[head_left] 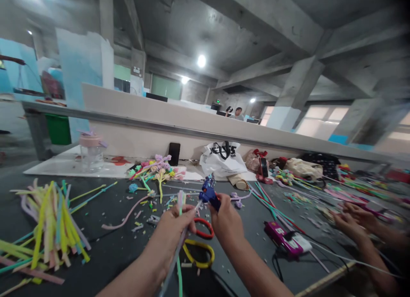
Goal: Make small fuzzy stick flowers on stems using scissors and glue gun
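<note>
In the middle of the head view, my left hand [174,224] is closed around a few pale chenille stems [181,199]; a green one runs down past my wrist. My right hand [226,218] grips a dark blue tool that looks like a hot glue gun [209,193]. A thin whitish piece [198,205] spans from the glue gun to my left fingertips; whether it is a nozzle or a stick I cannot tell. Under my hands lie a red loop handle [205,228] and a yellow loop handle [200,254], seemingly of scissors.
A pile of coloured chenille stems [53,228] lies left. Finished-looking fuzzy flowers [160,169], a phone [174,154], a clear jar [91,154] and a white bag [222,158] stand behind. A purple power strip [283,239] with cables lies right, near another person's hands [352,218].
</note>
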A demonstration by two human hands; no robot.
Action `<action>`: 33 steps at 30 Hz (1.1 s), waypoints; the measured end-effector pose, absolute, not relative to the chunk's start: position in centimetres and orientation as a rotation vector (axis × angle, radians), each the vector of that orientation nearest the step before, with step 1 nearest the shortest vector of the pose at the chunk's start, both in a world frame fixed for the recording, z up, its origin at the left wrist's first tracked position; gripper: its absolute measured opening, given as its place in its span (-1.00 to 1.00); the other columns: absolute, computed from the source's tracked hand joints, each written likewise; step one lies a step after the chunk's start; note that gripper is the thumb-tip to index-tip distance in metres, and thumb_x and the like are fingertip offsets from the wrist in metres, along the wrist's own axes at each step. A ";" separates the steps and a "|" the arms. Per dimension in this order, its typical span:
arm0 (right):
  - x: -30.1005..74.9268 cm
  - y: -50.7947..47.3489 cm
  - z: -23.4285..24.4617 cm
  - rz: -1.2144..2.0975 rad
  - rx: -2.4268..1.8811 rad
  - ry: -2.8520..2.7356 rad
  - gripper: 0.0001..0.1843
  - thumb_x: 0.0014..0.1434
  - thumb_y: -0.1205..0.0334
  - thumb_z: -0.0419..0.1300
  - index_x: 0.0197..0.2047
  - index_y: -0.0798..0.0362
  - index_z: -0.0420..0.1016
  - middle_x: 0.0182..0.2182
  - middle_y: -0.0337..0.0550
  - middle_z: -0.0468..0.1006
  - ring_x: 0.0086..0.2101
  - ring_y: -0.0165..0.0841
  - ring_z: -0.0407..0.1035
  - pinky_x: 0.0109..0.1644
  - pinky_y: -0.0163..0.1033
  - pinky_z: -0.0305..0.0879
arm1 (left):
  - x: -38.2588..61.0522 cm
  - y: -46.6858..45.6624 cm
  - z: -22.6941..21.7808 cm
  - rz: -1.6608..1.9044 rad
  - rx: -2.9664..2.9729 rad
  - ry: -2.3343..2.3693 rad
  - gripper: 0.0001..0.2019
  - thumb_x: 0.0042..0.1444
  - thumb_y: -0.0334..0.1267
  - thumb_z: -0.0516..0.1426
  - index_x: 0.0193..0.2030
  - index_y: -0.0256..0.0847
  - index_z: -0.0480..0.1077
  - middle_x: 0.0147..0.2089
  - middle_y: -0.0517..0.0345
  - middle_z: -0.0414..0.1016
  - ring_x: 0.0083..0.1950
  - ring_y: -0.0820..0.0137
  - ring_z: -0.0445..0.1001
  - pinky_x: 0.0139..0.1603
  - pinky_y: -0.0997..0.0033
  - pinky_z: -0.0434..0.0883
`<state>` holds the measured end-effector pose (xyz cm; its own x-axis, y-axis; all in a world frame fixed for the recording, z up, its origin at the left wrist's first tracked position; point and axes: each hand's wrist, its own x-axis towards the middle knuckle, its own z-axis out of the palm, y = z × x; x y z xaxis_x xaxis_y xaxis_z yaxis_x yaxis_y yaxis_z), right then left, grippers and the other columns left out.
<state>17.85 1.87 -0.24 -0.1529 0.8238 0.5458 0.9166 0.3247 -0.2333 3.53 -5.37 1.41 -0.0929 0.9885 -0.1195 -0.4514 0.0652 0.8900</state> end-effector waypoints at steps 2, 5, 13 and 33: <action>17.8 1.6 0.0 -0.281 -1.502 -2.025 -0.77 0.14 0.28 0.05 -0.11 0.14 0.25 -0.25 0.10 0.50 -0.30 -0.15 0.42 -0.27 -0.18 0.19 | 3.4 -5.3 1.6 1.399 0.741 0.986 -0.62 -0.22 -0.08 0.25 -0.32 -0.32 0.37 -0.75 0.35 0.25 -0.76 0.63 0.03 -0.71 0.60 -0.10; 17.7 1.3 -0.3 -0.381 -1.408 -2.020 -0.77 0.14 0.29 0.06 -0.10 0.11 0.29 -0.24 0.08 0.51 -0.26 -0.14 0.41 -0.20 -0.16 0.21 | 3.6 -5.4 1.5 1.385 0.742 0.988 -0.63 -0.24 0.01 0.24 -0.48 -0.29 0.34 -0.80 0.38 0.17 -0.78 0.63 -0.01 -0.73 0.59 -0.11; 18.2 1.1 -1.7 -0.634 -1.137 -1.957 -0.75 0.20 0.20 -0.01 -0.12 0.15 0.34 -0.34 0.08 0.52 -0.33 -0.17 0.38 -0.24 -0.14 0.26 | 3.6 -6.2 1.4 1.353 0.774 0.976 -0.60 -0.26 0.09 0.22 -0.58 -0.25 0.28 -0.80 0.41 0.09 -0.78 0.65 -0.07 -0.75 0.59 -0.08; 17.5 0.8 -1.5 0.033 -1.237 -1.896 -0.76 0.12 0.22 0.00 -0.16 0.12 0.32 -0.39 -0.04 0.51 -0.39 -0.23 0.41 -0.35 -0.21 0.27 | 4.4 -5.3 3.2 1.373 0.838 1.032 -0.66 -0.06 -0.11 0.10 -0.71 -0.24 0.18 -0.80 0.39 0.05 -0.78 0.64 -0.04 -0.74 0.61 -0.10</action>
<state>17.54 0.84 -1.50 -0.1501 0.7608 0.6314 0.7387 0.5108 -0.4398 4.41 -5.29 3.20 -0.0775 0.9930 -0.0888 -0.3612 0.0551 0.9309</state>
